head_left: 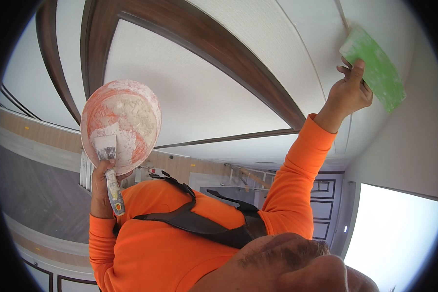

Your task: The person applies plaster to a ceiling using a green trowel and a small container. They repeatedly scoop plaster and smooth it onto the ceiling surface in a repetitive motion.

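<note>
Head nearest the camera, orange sleeves reaching out to a bowl and a green spreader.
The left grip closes around a putty knife and steadies the paste-smeared bowl, the blade over its rim; some fingers are hidden. High at right, the right grip pinches the spreader beside a white surface; whether they touch, I cannot tell.

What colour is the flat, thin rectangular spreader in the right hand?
Green spreader, mottled with whitish patches; shows best in the head view.
</note>
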Motion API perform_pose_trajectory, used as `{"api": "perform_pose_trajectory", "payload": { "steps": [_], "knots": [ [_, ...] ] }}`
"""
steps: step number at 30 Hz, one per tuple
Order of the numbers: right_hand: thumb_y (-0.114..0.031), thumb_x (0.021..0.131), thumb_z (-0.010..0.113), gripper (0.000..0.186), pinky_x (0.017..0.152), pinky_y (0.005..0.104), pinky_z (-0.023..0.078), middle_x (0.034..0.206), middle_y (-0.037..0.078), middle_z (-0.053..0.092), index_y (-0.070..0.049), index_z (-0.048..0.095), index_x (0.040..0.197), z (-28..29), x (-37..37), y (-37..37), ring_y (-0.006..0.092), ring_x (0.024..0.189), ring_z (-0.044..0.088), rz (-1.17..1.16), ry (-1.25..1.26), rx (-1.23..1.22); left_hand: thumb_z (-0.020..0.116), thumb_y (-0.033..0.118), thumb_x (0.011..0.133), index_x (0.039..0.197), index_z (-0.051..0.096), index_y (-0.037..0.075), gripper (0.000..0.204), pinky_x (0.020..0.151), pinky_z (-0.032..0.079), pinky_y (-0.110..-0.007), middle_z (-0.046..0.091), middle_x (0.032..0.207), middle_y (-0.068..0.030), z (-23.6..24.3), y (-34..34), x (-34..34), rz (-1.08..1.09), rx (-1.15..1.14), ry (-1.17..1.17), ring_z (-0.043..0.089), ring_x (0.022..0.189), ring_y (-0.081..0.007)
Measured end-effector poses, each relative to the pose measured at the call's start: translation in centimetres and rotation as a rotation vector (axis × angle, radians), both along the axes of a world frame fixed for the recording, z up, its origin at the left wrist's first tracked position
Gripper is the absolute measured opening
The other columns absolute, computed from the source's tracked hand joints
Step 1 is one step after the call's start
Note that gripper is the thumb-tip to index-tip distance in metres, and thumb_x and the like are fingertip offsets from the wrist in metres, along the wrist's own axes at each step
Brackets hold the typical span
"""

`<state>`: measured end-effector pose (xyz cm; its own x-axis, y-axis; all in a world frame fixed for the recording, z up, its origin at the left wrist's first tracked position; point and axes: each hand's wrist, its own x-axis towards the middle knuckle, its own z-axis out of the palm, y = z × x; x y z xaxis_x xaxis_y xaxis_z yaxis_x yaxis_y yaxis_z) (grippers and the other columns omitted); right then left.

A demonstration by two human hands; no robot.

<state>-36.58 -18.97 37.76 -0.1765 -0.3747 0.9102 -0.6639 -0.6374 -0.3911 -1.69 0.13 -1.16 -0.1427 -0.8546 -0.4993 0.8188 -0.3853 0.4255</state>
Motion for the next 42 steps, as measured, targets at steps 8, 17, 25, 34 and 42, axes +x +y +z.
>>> {"api": "perform_pose_trajectory", "payload": {
  "steps": [8,17,25,34,42],
  "knots": [
    [-0.02,0.092,0.079,0.031,0.062,0.0263,0.053,0.084,0.017,0.076,0.01,0.071,0.09,-0.6,1.8,-0.3,0.0186,0.061,0.069,-0.025,0.1,-0.013,0.061,0.02,0.085,0.137,0.048,-0.005,0.06,0.086,0.062,-0.045,0.065,0.123,-0.0175,-0.2,0.1,0.4,-0.034,-0.011,0.023,0.071,0.106,-0.0314],
    [-0.021,0.091,0.077,0.038,0.064,0.0255,0.05,0.077,0.017,0.075,0.012,0.07,0.074,-0.9,1.4,0.0,0.0184,0.058,0.068,-0.073,-0.01,-0.049,0.062,0.02,0.085,0.137,0.049,-0.004,0.059,0.086,0.062,-0.045,0.066,0.122,-0.0165,-0.7,0.3,0.3,-0.043,-0.022,0.032,0.071,0.105,-0.0308],
    [-0.02,0.092,0.076,0.036,0.063,0.0259,0.052,0.077,0.018,0.075,0.012,0.07,0.075,-1.3,3.3,-0.5,0.0189,0.058,0.068,-0.034,0.074,-0.091,0.063,0.021,0.085,0.137,0.049,-0.004,0.06,0.088,0.061,-0.045,0.065,0.123,-0.0163,-0.5,0.3,0.5,-0.052,-0.008,0.031,0.071,0.106,-0.0307],
    [-0.019,0.091,0.074,0.034,0.063,0.0266,0.054,0.079,0.016,0.076,0.013,0.071,0.079,-1.9,1.8,0.0,0.0185,0.059,0.068,-0.134,-0.011,-0.129,0.063,0.021,0.084,0.138,0.049,-0.001,0.06,0.087,0.061,-0.044,0.065,0.123,-0.0146,-0.1,0.3,0.4,-0.038,0.011,0.011,0.07,0.107,-0.0293],
    [-0.006,0.091,0.073,0.02,0.056,0.0267,0.06,0.086,0.017,0.075,0.013,0.07,0.091,-2.4,3.0,-1.2,0.0198,0.062,0.071,-0.022,0.118,-0.223,0.063,0.021,0.083,0.139,0.048,-0.001,0.062,0.088,0.06,-0.044,0.064,0.125,-0.0149,0.2,0.2,0.5,-0.046,0.011,0.024,0.07,0.108,-0.0291]
  ]
}}
